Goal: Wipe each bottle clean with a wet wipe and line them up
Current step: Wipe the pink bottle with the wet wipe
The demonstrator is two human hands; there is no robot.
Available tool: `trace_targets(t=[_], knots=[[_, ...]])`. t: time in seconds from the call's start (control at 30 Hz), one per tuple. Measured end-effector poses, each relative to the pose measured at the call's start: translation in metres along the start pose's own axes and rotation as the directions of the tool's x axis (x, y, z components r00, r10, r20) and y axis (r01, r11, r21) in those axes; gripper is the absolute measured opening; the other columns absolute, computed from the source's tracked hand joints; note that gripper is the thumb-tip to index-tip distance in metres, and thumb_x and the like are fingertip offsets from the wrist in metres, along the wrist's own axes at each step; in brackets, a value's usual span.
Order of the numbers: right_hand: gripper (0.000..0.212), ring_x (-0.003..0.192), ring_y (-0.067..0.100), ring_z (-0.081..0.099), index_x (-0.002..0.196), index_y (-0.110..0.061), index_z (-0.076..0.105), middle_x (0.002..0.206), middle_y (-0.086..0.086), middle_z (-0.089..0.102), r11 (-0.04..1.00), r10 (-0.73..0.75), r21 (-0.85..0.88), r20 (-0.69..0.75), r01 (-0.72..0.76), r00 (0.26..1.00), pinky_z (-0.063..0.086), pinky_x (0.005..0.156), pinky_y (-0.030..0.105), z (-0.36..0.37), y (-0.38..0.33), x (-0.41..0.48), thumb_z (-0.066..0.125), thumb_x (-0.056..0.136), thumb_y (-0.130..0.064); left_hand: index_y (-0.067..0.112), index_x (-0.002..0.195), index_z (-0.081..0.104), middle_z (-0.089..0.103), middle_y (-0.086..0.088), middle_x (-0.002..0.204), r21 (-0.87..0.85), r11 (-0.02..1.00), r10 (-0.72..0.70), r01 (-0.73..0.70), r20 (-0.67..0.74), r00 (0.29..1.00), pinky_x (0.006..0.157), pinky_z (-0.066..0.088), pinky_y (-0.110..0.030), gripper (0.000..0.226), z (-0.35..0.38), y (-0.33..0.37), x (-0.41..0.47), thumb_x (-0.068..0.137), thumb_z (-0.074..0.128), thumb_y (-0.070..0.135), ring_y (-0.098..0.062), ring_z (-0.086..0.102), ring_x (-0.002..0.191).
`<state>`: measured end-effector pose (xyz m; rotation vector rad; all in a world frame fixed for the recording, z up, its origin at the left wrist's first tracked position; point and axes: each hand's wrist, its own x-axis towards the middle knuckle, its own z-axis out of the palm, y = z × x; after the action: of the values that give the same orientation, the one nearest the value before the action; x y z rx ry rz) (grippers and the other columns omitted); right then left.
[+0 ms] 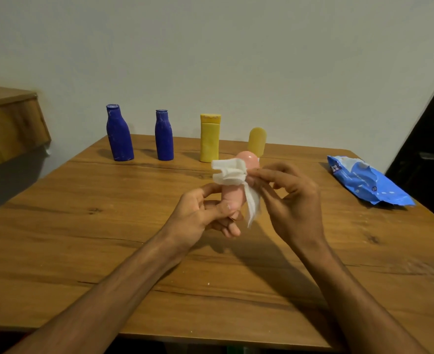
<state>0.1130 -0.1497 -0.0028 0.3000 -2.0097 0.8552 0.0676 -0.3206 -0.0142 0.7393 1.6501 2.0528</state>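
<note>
At the far left a wooden cabinet (9,123) juts in beside the table (83,238), well apart from the work. Along the table's far edge, close to the plain pale wall (236,60), four bottles stand upright in a spaced row: a tall blue bottle (119,134), a shorter blue bottle (164,136), a yellow flip-cap bottle (209,139) and a small rounded yellow bottle (257,141), its base hidden behind the held items. The even spacing suggests this is the line-up the task asks for, though pale scuffs show on both blue ones. In front of the row, above the middle of the table, the left hand (198,215) holds the pink bottle (249,159) by its lower end, fingers and thumb curled round it, which leaves the upper body free for wiping. The white wet wipe (230,175) drapes around the bottle just below its rounded top, and the right hand (292,200) pinches it against the bottle between thumb and forefinger, the other fingers loosely curled. This looks like the wiping step, with placing at the row's right end likely to follow. Further right a crumpled blue wipe packet (366,182) lies near the table's edge, within easy reach. The table is warm brown wood with dark grain lines and knots; a dark panel (430,154) closes the far right.
</note>
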Motion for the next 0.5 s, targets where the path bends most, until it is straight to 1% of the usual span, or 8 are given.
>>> trace_targets(t=[0.1, 0.2, 0.3, 0.33, 0.4, 0.43, 0.47, 0.5], knots=[[0.021, 0.085, -0.001, 0.057, 0.107, -0.01, 0.071, 0.094, 0.004, 0.066, 0.999, 0.034, -0.034, -0.11, -0.038, 0.993, 0.041, 0.068, 0.006, -0.003, 0.001, 0.002, 0.07, 0.085, -0.01, 0.008, 0.129, 0.049, 0.071, -0.021, 0.087, 0.054, 0.998, -0.017, 0.014, 0.048, 0.999, 0.062, 0.056, -0.036, 0.052, 0.0, -0.002, -0.002, 0.081, 0.068, 0.012, -0.028, 0.066, 0.064], [0.02, 0.085, -0.004, 0.056, 0.107, -0.009, 0.072, 0.094, 0.003, 0.065, 0.998, 0.047, -0.041, -0.142, -0.053, 0.989, 0.04, 0.068, 0.006, -0.003, 0.0, 0.004, 0.069, 0.087, -0.012, 0.009, 0.127, 0.051, 0.072, -0.021, 0.09, 0.139, 0.99, -0.014, 0.007, 0.047, 0.999, 0.064, 0.055, -0.039, 0.051, 0.0, -0.005, -0.003, 0.08, 0.07, 0.015, -0.031, 0.066, 0.069], [0.022, 0.087, 0.0, 0.056, 0.108, -0.009, 0.072, 0.097, 0.005, 0.064, 0.998, 0.03, -0.059, -0.054, -0.033, 0.998, 0.042, 0.07, 0.007, -0.001, 0.0, 0.003, 0.068, 0.087, -0.011, 0.011, 0.126, 0.051, 0.072, -0.023, 0.091, 0.183, 0.983, -0.006, 0.001, 0.024, 1.0, 0.061, 0.055, -0.036, 0.048, 0.001, -0.005, -0.003, 0.082, 0.069, 0.01, -0.031, 0.066, 0.067], [0.022, 0.089, 0.005, 0.057, 0.108, -0.008, 0.072, 0.098, 0.006, 0.064, 0.998, 0.011, -0.068, -0.017, -0.013, 1.0, 0.045, 0.072, 0.012, 0.001, 0.0, 0.002, 0.067, 0.087, -0.012, 0.012, 0.126, 0.051, 0.072, -0.024, 0.091, 0.192, 0.981, -0.002, -0.002, 0.022, 1.0, 0.06, 0.055, -0.035, 0.046, 0.001, -0.005, -0.002, 0.084, 0.068, 0.008, -0.03, 0.066, 0.067], [0.023, 0.091, 0.02, 0.06, 0.107, -0.008, 0.073, 0.1, 0.006, 0.063, 0.994, -0.027, -0.101, 0.05, 0.032, 0.998, 0.053, 0.072, 0.031, 0.004, -0.001, -0.001, 0.065, 0.088, -0.017, 0.014, 0.124, 0.052, 0.071, -0.024, 0.09, 0.2, 0.98, 0.008, -0.01, 0.008, 1.0, 0.06, 0.055, -0.033, 0.041, 0.001, -0.005, -0.002, 0.086, 0.066, 0.005, -0.029, 0.066, 0.067], [0.024, 0.091, 0.023, 0.059, 0.106, -0.008, 0.073, 0.1, 0.005, 0.063, 0.99, -0.047, -0.126, 0.084, 0.058, 0.995, 0.053, 0.07, 0.037, 0.006, -0.003, -0.002, 0.063, 0.088, -0.02, 0.012, 0.12, 0.054, 0.071, -0.024, 0.089, 0.207, 0.978, 0.02, -0.02, -0.002, 1.0, 0.059, 0.055, -0.032, 0.037, 0.001, -0.005, -0.002, 0.086, 0.066, 0.005, -0.028, 0.066, 0.066], [0.025, 0.091, 0.023, 0.058, 0.105, -0.009, 0.073, 0.1, 0.005, 0.063, 0.985, -0.067, -0.151, 0.126, 0.086, 0.99, 0.051, 0.069, 0.037, 0.007, -0.005, -0.004, 0.062, 0.088, -0.023, 0.009, 0.115, 0.058, 0.071, -0.024, 0.087, 0.225, 0.974, 0.04, -0.035, -0.016, 0.999, 0.059, 0.055, -0.032, 0.03, 0.001, -0.004, -0.002, 0.086, 0.066, 0.005, -0.027, 0.066, 0.066], [0.025, 0.092, 0.022, 0.057, 0.105, -0.01, 0.074, 0.1, 0.004, 0.063, 0.977, -0.082, -0.177, 0.177, 0.114, 0.981, 0.048, 0.07, 0.034, 0.008, -0.008, -0.005, 0.063, 0.087, -0.025, 0.007, 0.107, 0.061, 0.07, -0.023, 0.085, 0.25, 0.967, 0.062, -0.053, -0.031, 0.998, 0.059, 0.056, -0.031, 0.021, 0.0, -0.004, -0.002, 0.087, 0.066, 0.005, -0.026, 0.066, 0.065]])
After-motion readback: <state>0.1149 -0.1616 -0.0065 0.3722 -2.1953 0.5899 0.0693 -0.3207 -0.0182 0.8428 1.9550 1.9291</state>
